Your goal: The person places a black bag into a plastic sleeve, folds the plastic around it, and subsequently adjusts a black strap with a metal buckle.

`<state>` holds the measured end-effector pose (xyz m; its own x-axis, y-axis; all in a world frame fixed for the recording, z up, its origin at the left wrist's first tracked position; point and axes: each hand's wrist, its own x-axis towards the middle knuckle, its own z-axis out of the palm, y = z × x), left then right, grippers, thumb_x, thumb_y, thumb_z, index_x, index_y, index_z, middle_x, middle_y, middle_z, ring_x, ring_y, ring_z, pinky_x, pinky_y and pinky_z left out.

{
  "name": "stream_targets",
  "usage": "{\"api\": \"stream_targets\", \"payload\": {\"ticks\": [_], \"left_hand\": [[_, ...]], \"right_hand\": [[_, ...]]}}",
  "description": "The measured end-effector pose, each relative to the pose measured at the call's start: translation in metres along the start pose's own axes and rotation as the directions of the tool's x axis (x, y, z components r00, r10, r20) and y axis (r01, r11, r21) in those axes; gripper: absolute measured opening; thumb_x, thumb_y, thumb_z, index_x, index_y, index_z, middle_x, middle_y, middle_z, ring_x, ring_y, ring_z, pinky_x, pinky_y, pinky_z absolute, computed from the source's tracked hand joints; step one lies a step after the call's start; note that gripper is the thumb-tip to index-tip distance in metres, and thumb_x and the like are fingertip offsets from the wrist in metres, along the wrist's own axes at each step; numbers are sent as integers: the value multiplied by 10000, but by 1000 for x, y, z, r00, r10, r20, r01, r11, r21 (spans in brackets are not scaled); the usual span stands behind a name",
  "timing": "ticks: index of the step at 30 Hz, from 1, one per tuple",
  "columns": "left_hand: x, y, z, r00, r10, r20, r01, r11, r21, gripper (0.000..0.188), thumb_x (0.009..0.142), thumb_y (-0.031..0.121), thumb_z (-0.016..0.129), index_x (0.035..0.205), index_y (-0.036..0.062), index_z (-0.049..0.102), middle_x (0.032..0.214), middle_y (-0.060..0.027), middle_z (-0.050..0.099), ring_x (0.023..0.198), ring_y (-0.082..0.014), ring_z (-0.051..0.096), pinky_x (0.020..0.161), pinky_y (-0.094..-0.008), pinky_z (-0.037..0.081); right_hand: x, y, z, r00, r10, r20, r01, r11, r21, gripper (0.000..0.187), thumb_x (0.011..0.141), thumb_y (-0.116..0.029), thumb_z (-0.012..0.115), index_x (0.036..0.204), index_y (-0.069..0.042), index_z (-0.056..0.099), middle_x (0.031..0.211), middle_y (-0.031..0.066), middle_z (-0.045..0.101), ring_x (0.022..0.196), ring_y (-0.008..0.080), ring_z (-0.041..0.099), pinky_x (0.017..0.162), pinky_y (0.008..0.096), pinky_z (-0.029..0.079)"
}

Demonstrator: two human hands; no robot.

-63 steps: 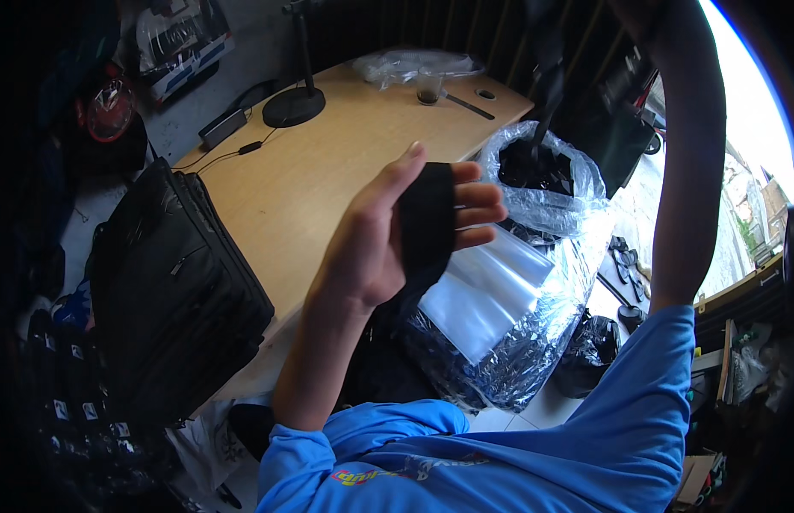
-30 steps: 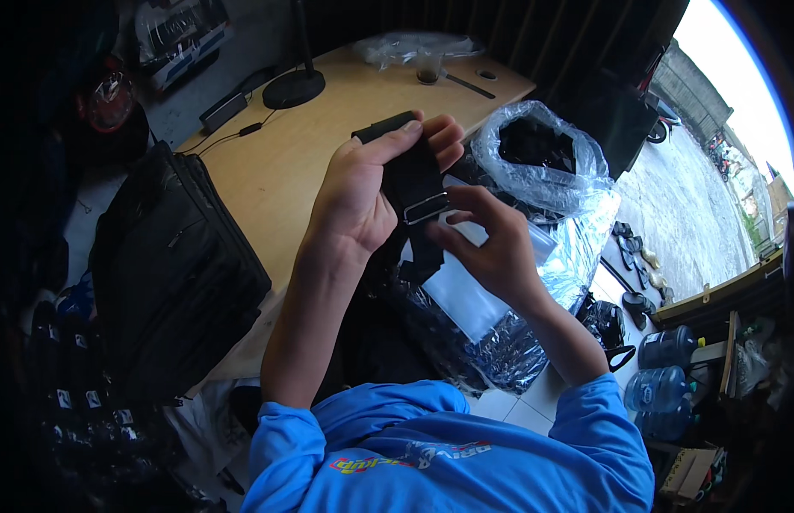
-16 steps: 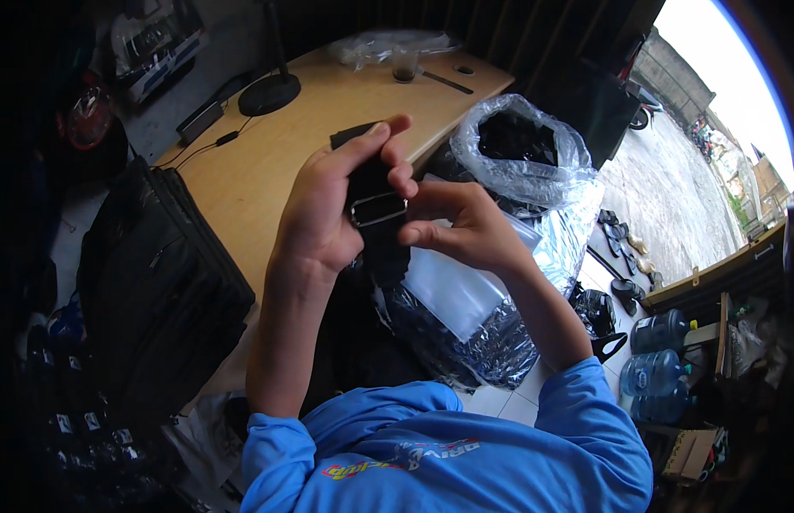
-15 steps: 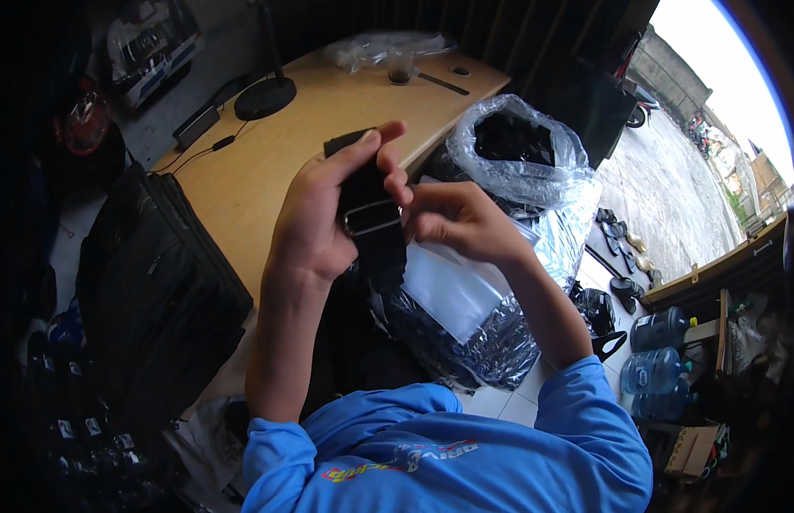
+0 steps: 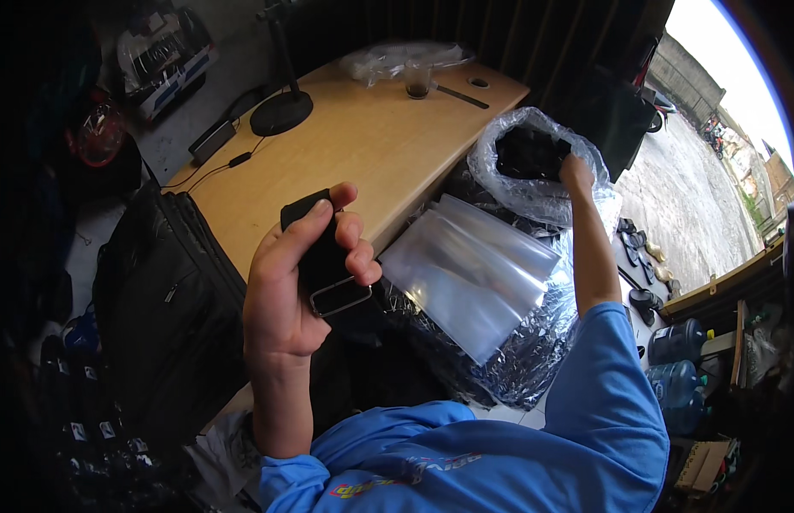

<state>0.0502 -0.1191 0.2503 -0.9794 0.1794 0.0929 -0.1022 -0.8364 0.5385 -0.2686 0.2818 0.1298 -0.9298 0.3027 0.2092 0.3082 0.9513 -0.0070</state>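
My left hand [image 5: 281, 278] is closed round a folded black strap [image 5: 315, 244], thumb pressed on its upper end. A rectangular metal ring [image 5: 341, 299] hangs at the strap's lower end, just below my fingers. Out to the right, my right hand [image 5: 576, 175] reaches over the rim of a clear plastic bag [image 5: 516, 181]. Black items [image 5: 527, 154] fill that bag, but they are too dark to tell apart. The fingers of my right hand are hidden in the bag's opening. Clear plastic sleeves [image 5: 469, 274] lie in front of the bag, on a plastic-wrapped bundle [image 5: 508, 376].
A wooden table [image 5: 354, 137] carries a black round-based stand [image 5: 281, 113], a cup [image 5: 418, 81] and crumpled plastic [image 5: 397, 60]. Black bags [image 5: 170, 299] are stacked at the left. Water jugs [image 5: 675, 380] and sandals [image 5: 645, 303] stand on the floor at the right.
My right hand has left the metal ring and moved right and away to the bag of black items. My left hand has come lower and slightly left, still gripping the strap.
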Motion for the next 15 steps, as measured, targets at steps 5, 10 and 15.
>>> {"api": "stream_targets", "payload": {"ticks": [5, 10, 15], "left_hand": [[8, -7, -5, 998, -7, -68, 10, 999, 36, 258, 932, 142, 448, 1144, -5, 445, 765, -53, 526, 645, -149, 522, 607, -305, 438], [15, -15, -13, 997, -28, -75, 29, 1000, 6, 284, 906, 120, 465, 1145, -32, 450, 779, -84, 547, 663, -170, 538, 630, -322, 460], [22, -21, -14, 997, -40, -68, 41, 999, 24, 300, 887, 111, 475, 1144, -41, 446, 778, -89, 555, 677, -176, 554, 634, -328, 490]], "right_hand": [[0, -6, -56, 937, -83, -339, 183, 944, 275, 221, 808, -208, 556, 937, -83, 685, 942, 177, 653, 900, 362, 624, 785, 415, 506], [15, -15, -125, 801, -214, -559, 500, 754, 426, 197, 788, -235, 595, 911, -116, 690, 869, 147, 662, 856, 313, 640, 765, 370, 508], [21, -24, -180, 647, -252, -719, 606, 743, 285, 234, 791, -259, 597, 971, -131, 673, 837, 138, 667, 843, 304, 645, 762, 356, 510]]}}
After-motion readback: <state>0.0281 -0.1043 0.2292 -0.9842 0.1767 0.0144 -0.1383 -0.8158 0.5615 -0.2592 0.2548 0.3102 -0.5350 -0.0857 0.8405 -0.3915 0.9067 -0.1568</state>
